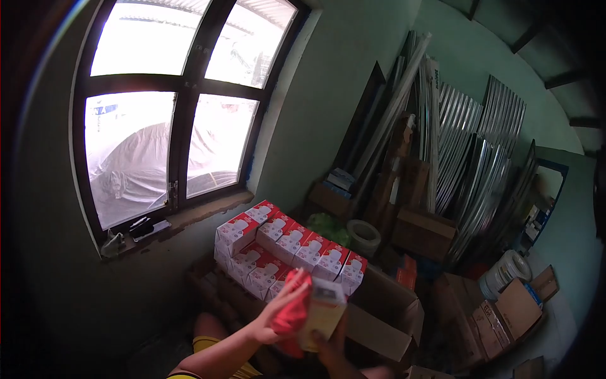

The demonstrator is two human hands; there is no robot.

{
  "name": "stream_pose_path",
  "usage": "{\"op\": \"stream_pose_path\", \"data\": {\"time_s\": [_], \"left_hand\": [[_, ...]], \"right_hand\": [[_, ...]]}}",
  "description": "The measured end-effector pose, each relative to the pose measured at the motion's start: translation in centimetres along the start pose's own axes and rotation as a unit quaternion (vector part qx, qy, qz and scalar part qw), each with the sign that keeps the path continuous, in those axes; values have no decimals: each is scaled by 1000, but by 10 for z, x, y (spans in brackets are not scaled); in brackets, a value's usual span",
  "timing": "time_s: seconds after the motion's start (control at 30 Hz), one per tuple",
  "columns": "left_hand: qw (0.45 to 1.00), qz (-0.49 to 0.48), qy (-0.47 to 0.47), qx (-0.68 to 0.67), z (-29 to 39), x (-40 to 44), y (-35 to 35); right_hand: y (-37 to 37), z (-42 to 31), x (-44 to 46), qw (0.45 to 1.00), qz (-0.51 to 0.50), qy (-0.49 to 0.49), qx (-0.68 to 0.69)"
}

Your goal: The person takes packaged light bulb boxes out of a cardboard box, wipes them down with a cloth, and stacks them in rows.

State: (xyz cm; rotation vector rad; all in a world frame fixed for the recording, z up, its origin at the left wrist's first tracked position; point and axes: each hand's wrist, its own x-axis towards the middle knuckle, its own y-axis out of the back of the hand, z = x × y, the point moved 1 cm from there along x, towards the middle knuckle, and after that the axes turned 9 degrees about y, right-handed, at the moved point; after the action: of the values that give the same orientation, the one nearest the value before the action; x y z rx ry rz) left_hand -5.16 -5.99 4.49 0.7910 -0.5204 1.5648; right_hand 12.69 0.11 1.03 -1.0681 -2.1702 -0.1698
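My left hand [278, 317] is closed on a crumpled red cloth [293, 312], which lies against the side of a small box. That small box [325, 316], pale and yellowish with a dark picture on its white top end, is gripped from below and the right by my right hand [331, 346], which is dim and partly hidden. Just beyond my hands, several red and white boxes [293, 243] stand in stacked rows. An open cardboard carton [379, 328] is right of the held box.
A window [183, 82] with dark frames is at the left, with small items on its sill [208, 211]. Corrugated metal sheets [457, 126] and long pipes lean on the far wall. Cardboard boxes [426, 230], a roll [364, 237] and white buckets [505, 275] stand at the right.
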Motion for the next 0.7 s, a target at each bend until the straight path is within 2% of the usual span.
{"op": "stream_pose_path", "data": {"time_s": [0.03,0.07,0.1,0.17,0.23,0.27,0.33,0.37,0.4,0.43,0.53,0.57,0.67,0.7], "left_hand": [[999,21,-20,-35,-3,6,3],[988,36,2,-148,3,5,-7],[982,37,32,-180,3,5,-11],[984,-16,140,-107,-17,-1,-22],[989,-33,136,-36,-18,-7,-31],[996,-18,79,-21,-12,-14,-28],[979,150,77,-111,-4,-9,-42],[965,227,50,-123,-8,-5,-40],[964,215,90,-127,-12,-7,-33],[963,171,149,-147,-29,-14,-30],[917,67,273,-281,-38,-23,-47],[940,45,250,-228,-45,-26,-53],[929,98,217,-283,-41,-22,-62],[921,96,210,-314,-38,-18,-55]], "right_hand": [[-4,1,-9,1000,2,-5,-1],[-3,1,-9,1000,13,0,-2],[-1,3,-8,1000,24,5,-2],[6,4,-2,997,77,-2,18],[4,-10,13,995,92,5,39],[4,-15,17,994,100,9,50],[4,-10,10,998,53,-4,12],[0,-7,7,1000,12,22,-9],[-7,-10,7,998,-31,49,-30],[-11,-14,7,997,-24,37,-64],[6,-9,15,999,10,24,-23],[9,-7,18,989,131,-70,13],[15,1,14,991,111,19,68],[14,-1,12,997,64,-37,-3]]}}
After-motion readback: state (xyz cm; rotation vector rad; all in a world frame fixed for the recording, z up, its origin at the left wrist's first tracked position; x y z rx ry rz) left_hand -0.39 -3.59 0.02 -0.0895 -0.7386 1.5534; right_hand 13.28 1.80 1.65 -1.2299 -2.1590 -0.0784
